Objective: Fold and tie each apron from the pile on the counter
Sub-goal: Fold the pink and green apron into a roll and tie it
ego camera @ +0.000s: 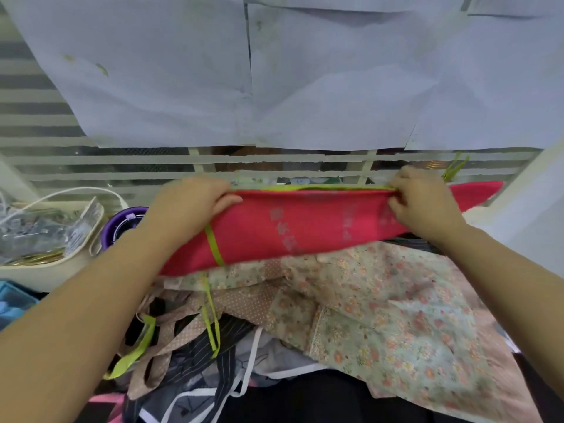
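The red apron (305, 230) is folded into a long band and held up across the middle of the view, above the pile of aprons; pale printed characters run down its front in three columns, too blurred to read; a lime-green tie (215, 247) wraps round its left end and trails down over the pile. The left grip (192, 206) curls over the band's upper edge near its left end; the right grip (424, 203) pinches that edge, along its green trim, towards the right; the red tip runs on past it to a white panel (525, 209). Under the band lie a floral apron (396, 303), dotted beige straps (171, 334) and dark striped cloth (198, 358), overlapping down to the near edge. Just behind the upper edge stands a slatted window (45, 123) with paper sheets (244, 71) hung over it. On the left a purple tub (120, 224) sits just beside the left forearm; next to it is a cream tray (84, 236) of clutter.
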`<state>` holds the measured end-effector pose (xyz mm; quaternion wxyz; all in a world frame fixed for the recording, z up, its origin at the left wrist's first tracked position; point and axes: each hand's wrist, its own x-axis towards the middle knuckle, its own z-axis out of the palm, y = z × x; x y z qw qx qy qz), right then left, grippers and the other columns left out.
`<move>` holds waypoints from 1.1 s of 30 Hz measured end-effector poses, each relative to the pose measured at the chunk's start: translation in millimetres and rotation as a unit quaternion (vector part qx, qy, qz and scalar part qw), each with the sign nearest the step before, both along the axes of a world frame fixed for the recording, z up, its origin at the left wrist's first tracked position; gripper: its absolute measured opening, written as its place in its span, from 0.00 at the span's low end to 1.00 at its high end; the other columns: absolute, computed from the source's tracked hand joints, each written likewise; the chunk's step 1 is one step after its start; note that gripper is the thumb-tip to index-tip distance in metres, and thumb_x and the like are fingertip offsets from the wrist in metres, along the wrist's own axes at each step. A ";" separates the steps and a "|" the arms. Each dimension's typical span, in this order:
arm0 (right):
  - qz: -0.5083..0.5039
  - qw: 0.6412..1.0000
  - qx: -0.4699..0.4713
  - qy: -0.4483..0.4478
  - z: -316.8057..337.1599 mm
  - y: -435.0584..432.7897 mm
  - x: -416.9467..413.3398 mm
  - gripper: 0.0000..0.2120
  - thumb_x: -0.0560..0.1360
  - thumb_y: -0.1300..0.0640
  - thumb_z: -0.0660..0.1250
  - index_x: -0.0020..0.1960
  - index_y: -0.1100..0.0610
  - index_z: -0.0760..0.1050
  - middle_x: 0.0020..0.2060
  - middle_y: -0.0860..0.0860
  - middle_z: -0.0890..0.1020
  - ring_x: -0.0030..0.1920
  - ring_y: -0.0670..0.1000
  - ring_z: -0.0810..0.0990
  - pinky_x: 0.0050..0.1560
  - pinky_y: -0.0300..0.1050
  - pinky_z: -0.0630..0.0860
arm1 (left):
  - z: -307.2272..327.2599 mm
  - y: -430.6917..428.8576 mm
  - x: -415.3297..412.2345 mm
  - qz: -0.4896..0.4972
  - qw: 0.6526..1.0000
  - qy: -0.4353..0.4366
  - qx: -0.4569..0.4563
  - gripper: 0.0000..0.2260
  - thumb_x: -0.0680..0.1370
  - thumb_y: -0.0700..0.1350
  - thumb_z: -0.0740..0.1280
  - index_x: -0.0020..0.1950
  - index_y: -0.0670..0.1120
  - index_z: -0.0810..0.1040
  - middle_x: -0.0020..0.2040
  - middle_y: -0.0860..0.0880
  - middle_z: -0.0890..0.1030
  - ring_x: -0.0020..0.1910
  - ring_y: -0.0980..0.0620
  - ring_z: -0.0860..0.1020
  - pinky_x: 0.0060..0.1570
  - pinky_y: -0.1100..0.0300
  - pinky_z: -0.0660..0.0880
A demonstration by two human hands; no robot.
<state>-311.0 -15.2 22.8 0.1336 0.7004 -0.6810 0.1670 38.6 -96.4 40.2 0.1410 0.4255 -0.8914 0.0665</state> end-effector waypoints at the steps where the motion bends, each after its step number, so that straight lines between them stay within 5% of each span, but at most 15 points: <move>1: -0.004 0.996 -0.085 0.002 3.8 5.0 1.6 0.06 0.68 0.64 0.64 0.42 0.62 0.79 0.37 0.57 0.76 0.39 0.60 0.75 0.40 0.48 0.67 | 7.5 3.7 3.4 -0.011 0.994 0.033 -0.103 0.15 0.79 0.55 0.58 0.42 0.46 0.74 0.39 0.46 0.76 0.38 0.42 0.77 0.35 0.55 0.68; 3: -0.024 0.985 -0.170 -0.005 4.2 21.1 4.3 0.10 0.65 0.65 0.64 0.45 0.60 0.80 0.36 0.56 0.76 0.40 0.60 0.73 0.41 0.47 0.60 | 15.5 19.0 11.3 -0.046 0.963 0.088 -0.252 0.11 0.79 0.48 0.62 0.46 0.42 0.78 0.39 0.44 0.77 0.34 0.42 0.76 0.33 0.56 0.66; 5: -0.035 0.985 -0.167 -0.009 -11.6 38.4 7.5 0.12 0.61 0.69 0.66 0.42 0.58 0.78 0.34 0.55 0.74 0.38 0.59 0.73 0.39 0.47 0.56 | 2.3 33.7 19.9 -0.071 0.958 0.099 -0.258 0.05 0.77 0.41 0.64 0.47 0.41 0.79 0.39 0.43 0.78 0.33 0.44 0.76 0.33 0.55 0.68; 9: -0.057 0.998 0.032 -0.013 -82.0 69.6 19.1 0.24 0.55 0.70 0.75 0.35 0.50 0.64 0.28 0.47 0.68 0.31 0.56 0.72 0.36 0.45 0.58 | -72.8 59.6 31.1 -0.009 0.993 -0.067 -0.101 0.14 0.60 0.35 0.74 0.42 0.44 0.78 0.33 0.47 0.77 0.26 0.47 0.75 0.33 0.55 0.71; 13: -0.086 0.968 0.227 0.071 -128.5 85.7 23.0 0.14 0.67 0.59 0.72 0.45 0.52 0.67 0.41 0.50 0.79 0.45 0.57 0.77 0.41 0.47 0.57 | -136.8 79.1 33.5 -0.005 0.980 -0.192 0.046 0.28 0.46 0.38 0.81 0.44 0.43 0.80 0.28 0.48 0.77 0.21 0.48 0.75 0.28 0.59 0.71; 15: -0.083 0.965 0.234 0.084 -131.9 86.0 22.3 0.13 0.66 0.63 0.70 0.45 0.53 0.68 0.40 0.52 0.80 0.42 0.57 0.76 0.40 0.47 0.56 | -140.9 82.3 31.0 0.019 0.973 -0.217 0.080 0.32 0.56 0.39 0.80 0.59 0.43 0.77 0.38 0.47 0.80 0.29 0.47 0.79 0.29 0.58 0.69; 17: -0.061 0.971 0.214 0.087 -130.3 86.1 22.1 0.20 0.57 0.68 0.73 0.38 0.52 0.65 0.31 0.51 0.77 0.31 0.54 0.68 0.37 0.46 0.56 | -145.3 83.8 30.1 0.033 0.971 -0.224 0.074 0.34 0.73 0.39 0.68 0.77 0.47 0.58 0.56 0.47 0.78 0.45 0.47 0.81 0.36 0.56 0.68; 19: -0.042 0.977 0.176 0.109 -126.8 86.5 18.8 0.27 0.50 0.70 0.74 0.35 0.51 0.60 0.26 0.50 0.73 0.27 0.53 0.64 0.35 0.44 0.55 | -145.1 84.5 30.5 0.024 0.966 -0.244 0.079 0.36 0.77 0.38 0.61 0.79 0.50 0.44 0.63 0.48 0.72 0.52 0.47 0.78 0.40 0.57 0.67; 21: -0.043 0.970 0.203 0.128 -120.5 88.7 20.3 0.28 0.51 0.68 0.76 0.36 0.51 0.60 0.29 0.50 0.76 0.30 0.54 0.70 0.36 0.44 0.57 | -146.8 86.9 32.2 0.009 0.964 -0.250 0.092 0.38 0.78 0.38 0.61 0.78 0.52 0.39 0.65 0.47 0.70 0.55 0.47 0.76 0.42 0.58 0.67; 24: -0.068 0.925 0.358 0.109 -121.2 90.3 29.8 0.14 0.71 0.57 0.67 0.46 0.51 0.61 0.49 0.49 0.75 0.50 0.54 0.73 0.45 0.46 0.60 | -153.3 90.7 37.1 -0.002 0.962 -0.245 0.124 0.39 0.77 0.38 0.61 0.78 0.53 0.37 0.67 0.46 0.68 0.58 0.46 0.74 0.47 0.56 0.71; 26: -0.062 0.887 0.454 0.047 -107.7 82.9 46.2 0.13 0.74 0.54 0.64 0.50 0.51 0.60 0.51 0.50 0.70 0.55 0.54 0.71 0.48 0.46 0.62 | -155.3 91.7 39.2 -0.002 0.960 -0.249 0.130 0.38 0.78 0.39 0.60 0.78 0.53 0.38 0.69 0.45 0.66 0.59 0.45 0.74 0.51 0.55 0.71; 30: 0.067 0.939 0.336 -0.021 -75.8 50.9 105.3 0.21 0.69 0.49 0.68 0.59 0.49 0.67 0.52 0.48 0.70 0.53 0.51 0.70 0.48 0.47 0.64 | -153.4 93.5 44.0 -0.019 0.959 -0.253 0.126 0.30 0.81 0.48 0.58 0.78 0.52 0.45 0.70 0.46 0.64 0.61 0.45 0.73 0.53 0.55 0.69; 33: 0.185 0.932 0.311 0.000 -78.2 38.8 163.3 0.29 0.73 0.46 0.65 0.72 0.46 0.61 0.69 0.51 0.65 0.68 0.54 0.64 0.65 0.49 0.63 | -145.7 96.1 52.4 -0.022 0.950 -0.290 0.113 0.30 0.81 0.54 0.58 0.78 0.51 0.47 0.70 0.46 0.64 0.60 0.45 0.75 0.56 0.54 0.68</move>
